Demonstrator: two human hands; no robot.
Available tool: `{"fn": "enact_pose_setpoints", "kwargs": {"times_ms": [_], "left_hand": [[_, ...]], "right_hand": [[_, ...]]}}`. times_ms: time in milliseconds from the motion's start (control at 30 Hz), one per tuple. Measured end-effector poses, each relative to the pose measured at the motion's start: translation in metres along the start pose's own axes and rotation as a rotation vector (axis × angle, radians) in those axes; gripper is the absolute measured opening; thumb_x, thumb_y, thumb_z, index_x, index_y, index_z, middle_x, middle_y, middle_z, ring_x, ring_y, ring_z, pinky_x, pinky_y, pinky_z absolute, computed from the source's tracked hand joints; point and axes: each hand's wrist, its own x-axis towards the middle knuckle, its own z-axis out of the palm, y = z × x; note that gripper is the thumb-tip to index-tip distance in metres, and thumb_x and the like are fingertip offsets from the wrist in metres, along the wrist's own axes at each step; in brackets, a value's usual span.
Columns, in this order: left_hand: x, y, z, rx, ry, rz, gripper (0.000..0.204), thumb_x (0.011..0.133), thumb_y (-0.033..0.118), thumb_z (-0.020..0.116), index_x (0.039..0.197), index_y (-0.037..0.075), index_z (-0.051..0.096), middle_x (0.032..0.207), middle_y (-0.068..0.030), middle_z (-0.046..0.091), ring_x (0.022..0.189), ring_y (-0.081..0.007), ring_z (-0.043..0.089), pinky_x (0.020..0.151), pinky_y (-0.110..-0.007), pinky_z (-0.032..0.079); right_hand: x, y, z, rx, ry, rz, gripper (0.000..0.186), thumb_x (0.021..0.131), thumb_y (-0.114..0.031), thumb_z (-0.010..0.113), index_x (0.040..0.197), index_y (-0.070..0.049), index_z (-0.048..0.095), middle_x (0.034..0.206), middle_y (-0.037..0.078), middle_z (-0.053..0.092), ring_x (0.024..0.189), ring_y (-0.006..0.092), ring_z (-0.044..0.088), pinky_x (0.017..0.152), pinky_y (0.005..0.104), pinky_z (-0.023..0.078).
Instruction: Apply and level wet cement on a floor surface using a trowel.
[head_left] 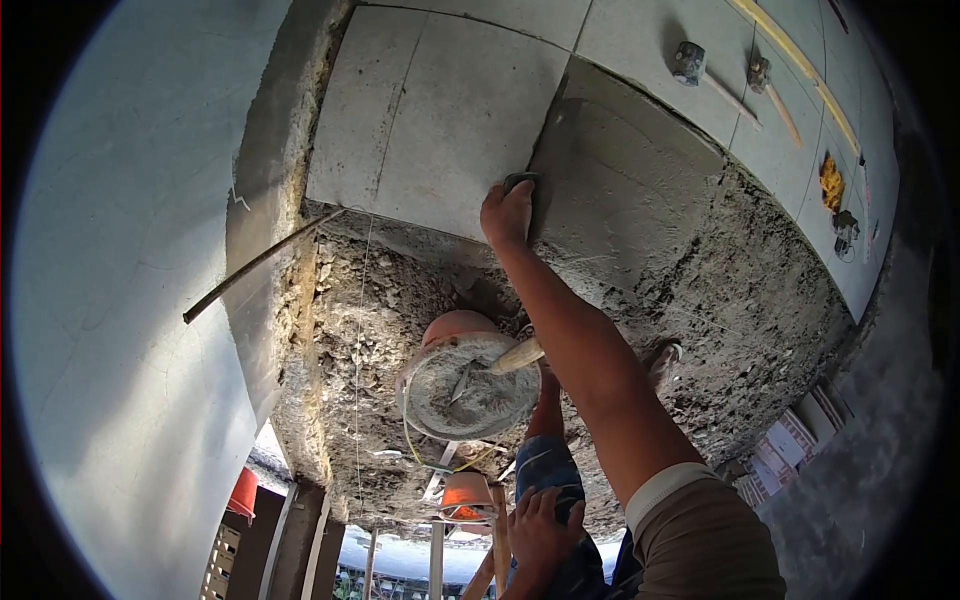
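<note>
My right hand (507, 213) reaches far forward and is closed on a dark tool (519, 182); only its rounded top shows, so its kind is unclear. The tool sits where a large grey floor tile (470, 120) meets a bed of smoothed wet mortar (625, 175). My left hand (543, 528) lies with fingers apart on my bent knee, holding nothing. Between my arm and the rubble stands a bucket (408, 385) filled with grey mortar. A trowel with a wooden handle (516, 357) rests in it, its blade partly sunk in the mix.
Rough rubble ground (390, 290) surrounds the bucket. Two mallets, one with a black head (689, 62), a yellow bar (800, 60) and a yellow cloth-like lump (831, 184) lie on tiles at right. A metal rod (262, 262) leans at left. An orange bucket (467, 492) is nearer.
</note>
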Motion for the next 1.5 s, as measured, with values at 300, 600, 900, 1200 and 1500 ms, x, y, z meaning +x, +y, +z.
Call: {"fn": "enact_pose_setpoints", "kwargs": {"times_ms": [300, 600, 900, 1200, 1500], "left_hand": [[-0.001, -0.009, 0.009, -0.002, -0.037, 0.024, 0.054, 0.085, 0.049, 0.077, 0.123, 0.011, 0.070, 0.124, -0.0239, 0.069, 0.129, -0.0401, 0.059, 0.108, -0.050, 0.046], [-0.008, -0.009, 0.020, 0.049, 0.010, 0.045, 0.053, 0.086, 0.051, 0.075, 0.120, 0.011, 0.070, 0.120, -0.0144, 0.073, 0.129, -0.0371, 0.060, 0.107, -0.051, 0.046], [-0.007, -0.004, 0.025, 0.039, 0.048, 0.070, 0.048, 0.087, 0.050, 0.073, 0.115, 0.011, 0.073, 0.115, -0.0120, 0.075, 0.128, -0.0334, 0.061, 0.106, -0.052, 0.046], [-0.002, -0.001, 0.012, 0.069, 0.014, 0.019, 0.049, 0.085, 0.049, 0.077, 0.118, 0.013, 0.072, 0.119, -0.0121, 0.074, 0.127, -0.0358, 0.062, 0.108, -0.048, 0.046], [0.010, 0.007, -0.005, 0.015, 0.037, 0.049, 0.046, 0.086, 0.047, 0.076, 0.113, 0.011, 0.074, 0.114, -0.0106, 0.076, 0.125, -0.0321, 0.064, 0.105, -0.049, 0.047]], "right_hand": [[0.000, 0.010, -0.005, -0.003, 0.002, -0.042, 0.032, 0.098, -0.023, 0.056, 0.113, 0.004, 0.049, 0.096, 0.031, 0.064, 0.091, 0.0512, 0.067, 0.077, 0.0599, 0.051], [0.042, 0.069, -0.110, 0.618, -0.130, 0.346, 0.016, 0.096, -0.015, 0.063, 0.097, -0.001, 0.056, 0.075, 0.011, 0.061, 0.059, 0.0283, 0.064, 0.056, 0.0466, 0.057], [0.005, 0.013, -0.071, 0.837, -0.243, 0.175, 0.012, 0.097, -0.012, 0.060, 0.093, -0.004, 0.052, 0.068, 0.003, 0.054, 0.049, 0.0142, 0.054, 0.049, 0.0371, 0.057], [0.000, 0.026, -0.028, 0.553, -0.147, 0.107, 0.013, 0.096, -0.011, 0.058, 0.091, -0.002, 0.050, 0.060, 0.004, 0.053, 0.044, 0.0167, 0.054, 0.042, 0.0356, 0.050], [0.032, 0.035, -0.007, 0.254, -0.076, -0.011, 0.025, 0.092, -0.018, 0.058, 0.101, 0.004, 0.049, 0.080, 0.027, 0.062, 0.079, 0.0488, 0.065, 0.069, 0.0569, 0.049]]}}
